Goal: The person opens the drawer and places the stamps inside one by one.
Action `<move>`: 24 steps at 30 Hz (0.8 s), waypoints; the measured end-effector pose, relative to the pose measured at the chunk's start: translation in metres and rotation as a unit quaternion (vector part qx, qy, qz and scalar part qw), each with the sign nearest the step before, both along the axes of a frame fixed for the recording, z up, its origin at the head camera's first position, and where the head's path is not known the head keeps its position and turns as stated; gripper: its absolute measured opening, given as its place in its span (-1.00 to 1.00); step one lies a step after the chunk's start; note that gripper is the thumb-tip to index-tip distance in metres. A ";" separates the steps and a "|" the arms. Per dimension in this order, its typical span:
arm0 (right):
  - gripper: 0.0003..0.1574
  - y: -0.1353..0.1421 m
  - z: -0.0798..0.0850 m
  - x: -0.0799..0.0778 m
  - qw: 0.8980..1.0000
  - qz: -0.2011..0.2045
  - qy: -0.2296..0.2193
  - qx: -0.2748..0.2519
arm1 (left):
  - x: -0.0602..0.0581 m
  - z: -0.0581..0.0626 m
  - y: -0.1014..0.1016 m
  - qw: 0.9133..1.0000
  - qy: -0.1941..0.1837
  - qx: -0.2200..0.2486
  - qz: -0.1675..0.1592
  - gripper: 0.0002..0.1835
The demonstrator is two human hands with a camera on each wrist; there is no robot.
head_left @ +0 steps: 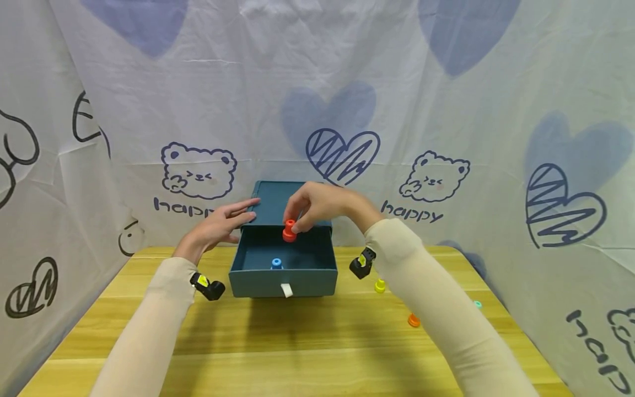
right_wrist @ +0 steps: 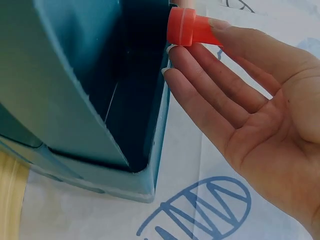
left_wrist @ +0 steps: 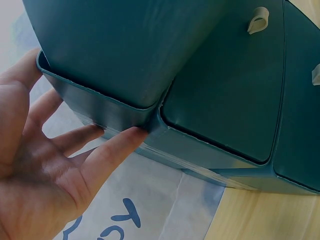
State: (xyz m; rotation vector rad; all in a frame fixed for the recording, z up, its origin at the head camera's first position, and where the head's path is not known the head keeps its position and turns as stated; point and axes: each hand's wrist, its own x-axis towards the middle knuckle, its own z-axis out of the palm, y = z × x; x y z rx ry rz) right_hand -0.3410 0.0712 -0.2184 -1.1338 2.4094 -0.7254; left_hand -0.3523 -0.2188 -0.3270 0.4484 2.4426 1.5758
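Note:
A dark teal drawer box [head_left: 278, 199] stands on the table with its top drawer [head_left: 283, 283] pulled out. Between thumb and fingers, my right hand [head_left: 318, 203] pinches a red stepped peg [head_left: 289, 231] above the drawer's opening. The right wrist view shows the red peg [right_wrist: 185, 26] level with the drawer's side wall, wide end toward the box. A similar blue peg [head_left: 276, 264] is inside the drawer near its front. My left hand [left_wrist: 65, 145] rests its extended fingers against the left side of the box, the thumb up by its upper edge.
On the table to the right are a yellow peg [head_left: 380, 285], an orange peg [head_left: 414, 320] and a small teal piece [head_left: 478, 304], close to my right sleeve [head_left: 436, 309]. A white pull tab [head_left: 286, 290] sticks out from the drawer front. Behind hangs a printed cloth [head_left: 268, 110].

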 end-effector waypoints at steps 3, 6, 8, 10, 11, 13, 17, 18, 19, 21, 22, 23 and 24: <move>-0.69 -0.005 -0.002 -0.002 1.000 0.000 -0.010 0.001 | 0.000 0.000 0.000 1.000 -0.001 -0.001 0.001 -0.26; -0.69 -0.011 -0.003 -0.003 1.000 0.002 -0.022 0.003 | 0.000 0.000 0.000 1.000 -0.002 -0.001 0.000 -0.26; -0.68 -0.014 -0.004 -0.003 1.000 0.005 -0.025 0.005 | 0.000 0.000 0.000 1.000 -0.003 0.000 0.000 -0.25; -0.68 -0.019 -0.005 -0.003 1.000 0.009 -0.029 0.006 | 0.000 0.000 0.000 1.000 -0.003 0.000 0.001 -0.25; -0.68 -0.021 -0.005 -0.003 0.999 0.010 -0.029 0.006 | 0.000 0.000 0.000 1.000 -0.003 0.000 0.001 -0.24; -0.69 -0.025 -0.007 -0.003 0.999 0.013 -0.033 0.007 | 0.000 0.000 0.000 1.000 -0.004 -0.001 0.002 -0.24; -0.72 -0.032 -0.011 -0.004 0.999 0.020 -0.029 0.014 | 0.000 0.000 -0.001 1.000 -0.004 -0.002 0.003 -0.24; -0.72 -0.033 -0.012 -0.004 0.999 0.021 -0.026 0.018 | 0.000 0.000 -0.001 1.000 -0.003 -0.001 0.003 -0.25; -0.73 -0.034 -0.013 -0.004 0.999 0.023 -0.024 0.022 | 0.000 0.000 0.000 1.000 -0.003 -0.001 0.002 -0.25; -0.76 -0.037 -0.016 -0.005 0.999 0.024 -0.019 0.029 | 0.000 0.000 0.000 1.000 -0.002 0.000 0.002 -0.25; -0.77 -0.037 -0.017 -0.005 0.999 0.023 -0.018 0.032 | 0.000 0.000 0.000 1.000 -0.001 0.000 0.002 -0.25; -0.77 -0.038 -0.018 -0.005 0.999 0.024 -0.017 0.035 | 0.000 0.000 0.000 1.000 -0.001 0.000 0.002 -0.25; -0.78 -0.039 -0.019 -0.006 0.999 0.023 -0.018 0.038 | 0.000 0.000 -0.001 1.000 0.000 0.000 0.002 -0.25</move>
